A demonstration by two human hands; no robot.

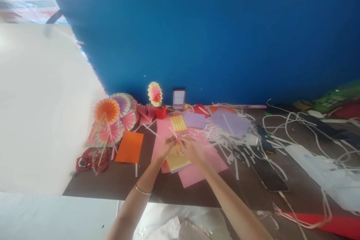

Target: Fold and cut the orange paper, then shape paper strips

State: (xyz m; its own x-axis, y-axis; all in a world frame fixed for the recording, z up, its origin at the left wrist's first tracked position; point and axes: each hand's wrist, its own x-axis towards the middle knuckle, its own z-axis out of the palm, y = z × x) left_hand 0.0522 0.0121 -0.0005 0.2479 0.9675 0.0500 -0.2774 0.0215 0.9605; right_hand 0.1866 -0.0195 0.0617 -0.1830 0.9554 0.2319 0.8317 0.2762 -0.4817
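My left hand (168, 147) and my right hand (190, 147) meet over the middle of the table, fingers closed in a pinch. Between the fingertips is a white strip (172, 132), its end sticking up, and a bit of orange paper (177, 148) shows below. Which hand grips which piece is hard to make out. Under the hands lies a yellow paper sheet (178, 162) on pink paper (194, 175). Just beyond them rests a yellow pleated paper (178, 123).
Pleated paper fans (107, 111) and an orange sheet (129, 147) lie left. Behind stand a red pot (161, 111) with a paper flower and a propped screen (179, 99). White strips, purple sheets (230, 122), a phone (270, 174) and tangled cables (317, 135) crowd the right.
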